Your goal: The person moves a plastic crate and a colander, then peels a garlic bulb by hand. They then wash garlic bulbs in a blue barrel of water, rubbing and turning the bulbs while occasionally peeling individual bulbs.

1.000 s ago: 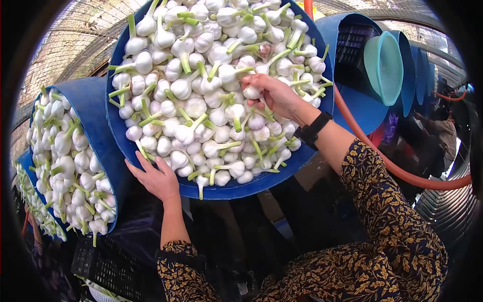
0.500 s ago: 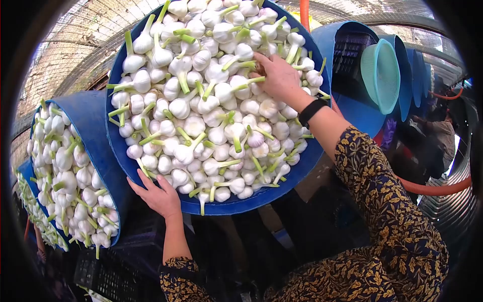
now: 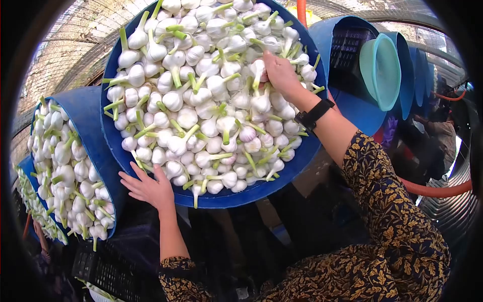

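Garlic bulbs (image 3: 187,118) fill the blue tub (image 3: 241,199). By its near-left edge the left hand (image 3: 150,190) has fingers spread apart; toward the right edge the right hand (image 3: 282,75) curls beside a bulb (image 3: 257,69), whether clamped I can't tell. Sunlit mesh (image 3: 83,65) and an orange hose (image 3: 437,189) surround.

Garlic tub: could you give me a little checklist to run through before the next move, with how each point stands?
1. Left hand empty: ok, fingers spread at the tub's rim.
2. Right hand among the garlic: ok.
3. Right hand gripping the bulb beside it: cannot tell, fingers partly hidden.
4. All stems inside the rim: not ok, one green stem seems to poke over the near edge.
5. Orange hose outside the tub: ok.
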Action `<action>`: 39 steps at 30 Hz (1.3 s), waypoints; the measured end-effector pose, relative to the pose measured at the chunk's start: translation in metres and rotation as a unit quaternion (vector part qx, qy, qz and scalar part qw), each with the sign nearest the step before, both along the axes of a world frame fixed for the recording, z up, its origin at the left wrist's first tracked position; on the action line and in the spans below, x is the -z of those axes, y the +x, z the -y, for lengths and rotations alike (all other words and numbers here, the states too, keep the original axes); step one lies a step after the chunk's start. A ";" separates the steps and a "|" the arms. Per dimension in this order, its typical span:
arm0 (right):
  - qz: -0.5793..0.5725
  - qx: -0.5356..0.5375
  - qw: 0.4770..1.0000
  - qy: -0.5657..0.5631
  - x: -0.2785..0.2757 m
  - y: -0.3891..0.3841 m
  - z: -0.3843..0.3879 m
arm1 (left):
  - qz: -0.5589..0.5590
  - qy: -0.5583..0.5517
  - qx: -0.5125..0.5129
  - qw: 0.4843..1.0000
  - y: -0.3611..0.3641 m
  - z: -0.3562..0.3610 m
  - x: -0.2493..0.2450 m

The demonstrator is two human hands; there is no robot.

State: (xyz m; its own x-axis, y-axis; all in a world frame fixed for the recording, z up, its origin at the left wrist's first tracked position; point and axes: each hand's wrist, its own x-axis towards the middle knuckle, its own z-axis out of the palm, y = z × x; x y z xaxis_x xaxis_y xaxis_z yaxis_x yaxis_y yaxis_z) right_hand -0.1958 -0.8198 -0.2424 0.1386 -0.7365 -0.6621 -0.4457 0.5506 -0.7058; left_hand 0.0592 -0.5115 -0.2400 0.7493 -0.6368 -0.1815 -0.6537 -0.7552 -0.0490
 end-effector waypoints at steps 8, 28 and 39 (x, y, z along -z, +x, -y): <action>-0.061 -0.256 0.957 -0.118 -0.051 0.014 -0.055 | -0.418 -0.329 0.073 0.844 -0.152 0.139 -0.065; 0.242 0.090 0.946 0.195 -0.055 0.017 -0.112 | -0.477 -0.422 -0.243 0.731 -0.166 0.151 -0.030; 0.209 0.045 0.977 -0.006 -0.046 0.024 -0.129 | -0.395 -0.394 -0.159 0.815 -0.175 0.143 -0.033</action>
State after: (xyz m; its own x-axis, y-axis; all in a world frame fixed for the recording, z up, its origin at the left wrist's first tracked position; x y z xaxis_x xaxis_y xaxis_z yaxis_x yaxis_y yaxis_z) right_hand -0.1717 -0.6908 -0.1964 0.3298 -0.7649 -0.5533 -0.0677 0.5654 -0.8220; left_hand -0.1156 -0.6543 -0.2066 0.7471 -0.5846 -0.3163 -0.0109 -0.4866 0.8736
